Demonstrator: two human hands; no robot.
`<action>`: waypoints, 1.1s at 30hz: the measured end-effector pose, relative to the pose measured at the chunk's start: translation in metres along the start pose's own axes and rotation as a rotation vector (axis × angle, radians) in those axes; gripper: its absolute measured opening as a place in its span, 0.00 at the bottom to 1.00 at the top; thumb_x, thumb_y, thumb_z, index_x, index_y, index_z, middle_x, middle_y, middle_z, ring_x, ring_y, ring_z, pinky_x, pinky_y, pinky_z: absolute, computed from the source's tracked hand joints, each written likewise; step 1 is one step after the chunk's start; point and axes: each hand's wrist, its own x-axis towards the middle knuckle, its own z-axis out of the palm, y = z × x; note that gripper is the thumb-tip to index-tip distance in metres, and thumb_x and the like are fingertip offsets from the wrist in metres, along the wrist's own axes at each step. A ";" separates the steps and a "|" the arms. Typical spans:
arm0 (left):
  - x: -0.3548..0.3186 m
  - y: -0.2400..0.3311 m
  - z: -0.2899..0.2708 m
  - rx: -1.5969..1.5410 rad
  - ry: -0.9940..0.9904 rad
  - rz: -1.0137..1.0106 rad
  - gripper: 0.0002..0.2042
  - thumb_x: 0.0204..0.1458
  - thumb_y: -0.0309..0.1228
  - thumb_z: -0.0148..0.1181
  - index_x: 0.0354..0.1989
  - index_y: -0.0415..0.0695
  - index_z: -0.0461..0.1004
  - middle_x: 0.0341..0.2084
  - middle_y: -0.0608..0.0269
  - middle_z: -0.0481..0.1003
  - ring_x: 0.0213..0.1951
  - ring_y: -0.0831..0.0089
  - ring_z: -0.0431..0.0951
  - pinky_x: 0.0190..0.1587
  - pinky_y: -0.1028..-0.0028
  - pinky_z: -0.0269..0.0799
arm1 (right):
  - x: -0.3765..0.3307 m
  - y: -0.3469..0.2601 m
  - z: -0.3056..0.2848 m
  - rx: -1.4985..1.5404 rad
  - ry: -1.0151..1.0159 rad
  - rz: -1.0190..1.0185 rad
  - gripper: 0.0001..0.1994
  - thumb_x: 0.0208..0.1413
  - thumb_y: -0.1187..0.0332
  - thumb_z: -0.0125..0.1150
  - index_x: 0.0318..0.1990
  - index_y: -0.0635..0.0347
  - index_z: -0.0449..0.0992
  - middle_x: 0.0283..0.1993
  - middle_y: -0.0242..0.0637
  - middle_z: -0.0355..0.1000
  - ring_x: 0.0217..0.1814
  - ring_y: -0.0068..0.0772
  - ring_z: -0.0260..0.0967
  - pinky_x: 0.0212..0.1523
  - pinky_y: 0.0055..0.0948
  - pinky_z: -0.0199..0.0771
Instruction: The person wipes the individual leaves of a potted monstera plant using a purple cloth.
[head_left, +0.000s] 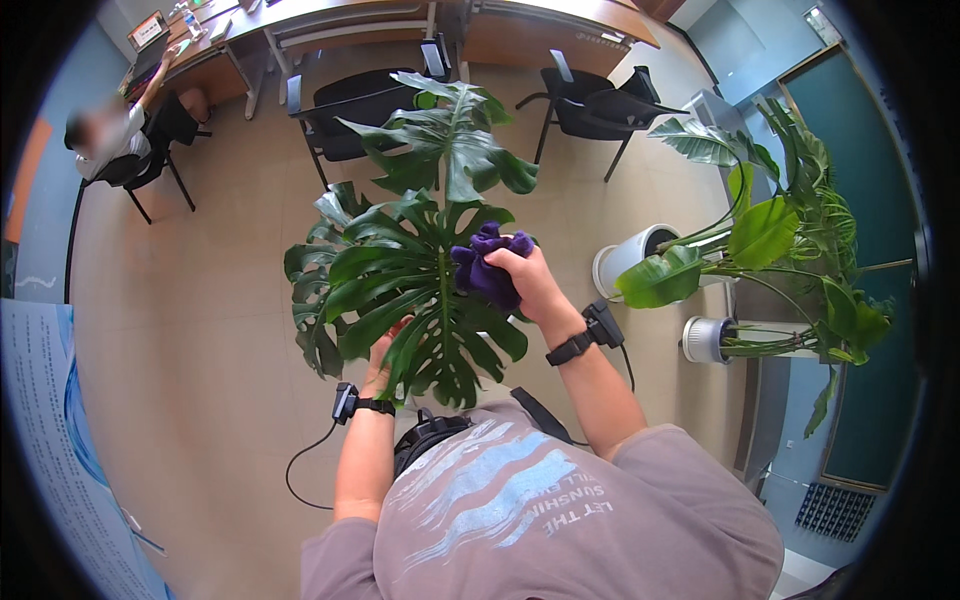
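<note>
We see a beige tiled floor [200, 330] under even light. Wooden desks [560, 30] line the far side, with black chairs [600, 105] before them. Two white planters [630, 255] stand near a dark teal wall panel [870, 150]. A seated person [110, 140] works at the far left.

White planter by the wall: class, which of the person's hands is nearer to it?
Right. The right hand, gripping a purple cloth, is closer to the white planter; the left hand is farther, under the leaf.
</note>
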 end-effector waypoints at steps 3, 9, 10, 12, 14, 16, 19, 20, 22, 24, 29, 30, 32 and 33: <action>0.000 0.015 0.059 -0.260 0.029 -0.128 0.17 0.61 0.40 0.53 0.49 0.41 0.75 0.45 0.51 0.76 0.50 0.60 0.76 0.55 0.61 0.72 | 0.008 0.002 -0.003 -0.092 -0.021 -0.036 0.11 0.49 0.73 0.60 0.41 0.65 0.76 0.36 0.32 0.75 0.34 0.22 0.71 0.38 0.24 0.74; 0.020 -0.015 0.045 -0.196 -0.226 -0.048 0.18 0.62 0.38 0.51 0.55 0.41 0.70 0.49 0.53 0.73 0.54 0.58 0.73 0.56 0.61 0.71 | 0.003 0.048 0.018 -0.615 0.003 -0.167 0.12 0.51 0.70 0.64 0.43 0.64 0.77 0.35 0.34 0.77 0.35 0.20 0.70 0.41 0.24 0.73; 0.022 -0.022 0.038 -0.192 -0.210 -0.068 0.18 0.62 0.38 0.51 0.55 0.41 0.70 0.49 0.54 0.73 0.53 0.58 0.73 0.55 0.61 0.71 | -0.001 0.059 0.022 -0.632 -0.018 -0.251 0.13 0.50 0.68 0.65 0.42 0.63 0.77 0.34 0.39 0.77 0.34 0.29 0.73 0.40 0.28 0.73; 0.022 -0.021 0.048 -0.164 -0.140 -0.092 0.18 0.62 0.38 0.51 0.55 0.41 0.70 0.49 0.54 0.73 0.52 0.59 0.73 0.55 0.62 0.71 | -0.003 0.091 0.024 -0.623 -0.125 -0.343 0.17 0.51 0.63 0.68 0.44 0.64 0.77 0.40 0.47 0.77 0.42 0.44 0.75 0.46 0.34 0.74; 0.019 -0.017 0.055 -0.134 -0.096 -0.097 0.18 0.62 0.39 0.51 0.55 0.41 0.70 0.49 0.55 0.74 0.51 0.60 0.73 0.55 0.62 0.71 | -0.003 0.119 0.024 -0.763 -0.156 -0.493 0.15 0.53 0.64 0.67 0.47 0.61 0.77 0.53 0.52 0.71 0.55 0.50 0.69 0.57 0.37 0.68; 0.015 -0.011 0.057 -0.107 -0.065 -0.087 0.18 0.63 0.40 0.50 0.55 0.42 0.71 0.49 0.55 0.74 0.50 0.61 0.73 0.55 0.63 0.71 | -0.009 0.132 0.027 -0.755 -0.109 -0.450 0.15 0.54 0.64 0.66 0.47 0.58 0.77 0.59 0.54 0.67 0.61 0.53 0.64 0.61 0.38 0.65; 0.015 -0.001 0.057 -0.002 0.005 -0.021 0.18 0.63 0.41 0.50 0.54 0.42 0.71 0.48 0.56 0.74 0.49 0.63 0.74 0.54 0.63 0.71 | -0.015 0.134 0.032 -0.718 -0.045 -0.398 0.15 0.55 0.63 0.65 0.47 0.57 0.77 0.63 0.57 0.63 0.65 0.56 0.59 0.64 0.41 0.60; 0.012 -0.001 0.057 0.089 0.040 0.022 0.18 0.63 0.41 0.50 0.54 0.42 0.71 0.48 0.57 0.74 0.48 0.64 0.74 0.54 0.64 0.71 | -0.013 0.133 0.032 -0.765 -0.022 -0.424 0.15 0.55 0.63 0.65 0.47 0.57 0.77 0.63 0.58 0.62 0.67 0.57 0.58 0.65 0.42 0.58; 0.013 0.000 0.051 0.336 0.095 0.102 0.18 0.63 0.41 0.50 0.54 0.42 0.71 0.48 0.57 0.75 0.47 0.65 0.74 0.54 0.64 0.71 | -0.015 0.129 0.036 -0.791 -0.006 -0.432 0.13 0.56 0.62 0.64 0.46 0.57 0.76 0.65 0.61 0.59 0.70 0.61 0.52 0.68 0.46 0.52; 0.021 0.003 0.032 -0.080 0.071 -0.075 0.17 0.64 0.41 0.50 0.54 0.43 0.71 0.48 0.58 0.75 0.46 0.66 0.74 0.55 0.65 0.71 | -0.017 0.129 0.044 -0.803 -0.051 -0.409 0.15 0.56 0.62 0.64 0.47 0.59 0.76 0.63 0.60 0.61 0.68 0.59 0.55 0.67 0.44 0.55; 0.017 0.013 0.073 -0.167 0.134 0.013 0.12 0.61 0.33 0.56 0.51 0.44 0.73 0.45 0.61 0.75 0.45 0.70 0.74 0.53 0.70 0.71 | -0.024 0.133 0.072 -0.856 0.107 -0.387 0.21 0.54 0.61 0.65 0.51 0.65 0.75 0.56 0.55 0.70 0.60 0.52 0.67 0.61 0.39 0.66; 0.015 0.015 0.076 -0.082 0.240 0.094 0.12 0.60 0.33 0.56 0.50 0.44 0.73 0.44 0.62 0.75 0.45 0.71 0.74 0.52 0.71 0.72 | -0.025 0.132 0.078 -0.911 0.128 -0.409 0.22 0.53 0.61 0.65 0.51 0.66 0.74 0.55 0.54 0.71 0.58 0.51 0.68 0.60 0.38 0.67; 0.008 0.018 0.082 -0.035 0.159 0.102 0.13 0.60 0.36 0.57 0.50 0.43 0.73 0.43 0.64 0.75 0.44 0.72 0.74 0.52 0.73 0.72 | -0.029 0.134 0.081 -0.956 0.160 -0.471 0.21 0.53 0.60 0.64 0.50 0.66 0.75 0.49 0.52 0.75 0.52 0.51 0.72 0.55 0.36 0.71; 0.007 0.017 0.083 -0.071 0.171 0.048 0.14 0.61 0.37 0.57 0.50 0.43 0.73 0.43 0.65 0.75 0.44 0.73 0.74 0.51 0.74 0.72 | -0.033 0.133 0.080 -0.912 0.157 -0.410 0.21 0.53 0.60 0.64 0.49 0.66 0.76 0.47 0.51 0.75 0.51 0.51 0.73 0.54 0.36 0.72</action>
